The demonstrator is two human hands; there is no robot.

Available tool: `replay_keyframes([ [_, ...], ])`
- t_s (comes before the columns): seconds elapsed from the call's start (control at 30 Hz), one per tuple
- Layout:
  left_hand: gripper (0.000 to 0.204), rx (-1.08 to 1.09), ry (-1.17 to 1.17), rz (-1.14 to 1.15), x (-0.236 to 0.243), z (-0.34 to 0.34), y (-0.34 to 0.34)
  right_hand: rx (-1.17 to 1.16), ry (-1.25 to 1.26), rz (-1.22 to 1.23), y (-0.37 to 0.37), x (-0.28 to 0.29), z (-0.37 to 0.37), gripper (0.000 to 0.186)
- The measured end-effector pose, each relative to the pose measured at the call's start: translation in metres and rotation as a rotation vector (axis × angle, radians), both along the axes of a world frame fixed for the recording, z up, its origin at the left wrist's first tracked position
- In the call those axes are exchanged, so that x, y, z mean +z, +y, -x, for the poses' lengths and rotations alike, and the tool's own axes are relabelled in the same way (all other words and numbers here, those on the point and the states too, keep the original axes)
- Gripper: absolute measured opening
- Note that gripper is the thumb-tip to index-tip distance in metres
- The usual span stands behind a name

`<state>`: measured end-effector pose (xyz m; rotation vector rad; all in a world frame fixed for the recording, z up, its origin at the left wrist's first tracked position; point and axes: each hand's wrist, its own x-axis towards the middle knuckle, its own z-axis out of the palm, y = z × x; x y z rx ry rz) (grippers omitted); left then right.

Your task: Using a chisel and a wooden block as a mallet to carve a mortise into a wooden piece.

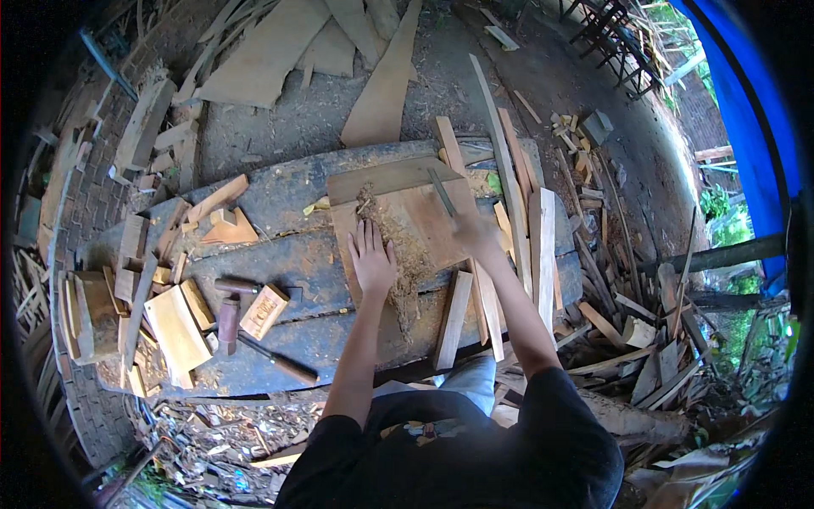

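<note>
My left hand [373, 261] lies flat with its fingers stretched forward, at the left part of a wide brown wooden board [438, 222]. Beside and under its fingers a heap of pale wood shavings [413, 254] runs across the board. My right hand [475, 236], somewhat blurred, is closed around the near end of a long flat metal tool [441, 191]. This tool points away from me over the board's right side; whether it is a chisel or a file I cannot tell. The hand hides its handle.
The dark, worn workbench [280, 297] carries a wooden mallet [228, 321], a chisel-like tool with a wooden handle [292, 366], a marked wood block [264, 311] and offcuts at left. Long planks [541, 246] lie close by my right forearm. Scrap wood [653, 365] is piled beyond.
</note>
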<state>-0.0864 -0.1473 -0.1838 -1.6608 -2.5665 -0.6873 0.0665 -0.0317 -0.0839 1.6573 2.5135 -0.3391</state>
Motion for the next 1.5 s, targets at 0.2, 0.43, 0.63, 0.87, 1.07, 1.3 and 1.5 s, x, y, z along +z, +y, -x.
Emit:
replay_keyframes([
  [0.2, 0.048, 0.042, 0.019, 0.029, -0.002, 0.009, -0.003, 0.021, -0.043, 0.231, -0.053, 0.06, -0.023, 0.042],
  [0.43, 0.049, 0.01, -0.022, -0.059, 0.003, 0.005, 0.011, -0.021, 0.046, -0.028, 0.025, -0.021, 0.03, 0.034],
  [0.63, 0.056, -0.247, -0.265, -0.135, 0.043, 0.005, 0.099, 0.058, 0.008, 0.042, 0.044, -0.027, 0.056, 0.034],
  [0.87, 0.082, -0.516, -0.137, 0.354, 0.043, 0.003, 0.133, -0.005, 0.031, 0.104, -0.023, 0.014, 0.0, 0.045],
  [1.07, 0.095, -0.541, 0.012, 0.284, 0.048, -0.001, 0.117, 0.005, -0.032, 0.063, -0.051, 0.029, -0.017, 0.051],
  [1.3, 0.116, -0.676, -0.138, 0.47, 0.049, 0.015, 0.143, -0.047, 0.032, 0.099, -0.038, 0.03, -0.01, 0.05],
  [1.5, 0.124, -0.662, -0.134, 0.476, 0.035, 0.025, 0.152, -0.052, 0.007, 0.163, -0.031, 0.021, -0.001, 0.049],
])
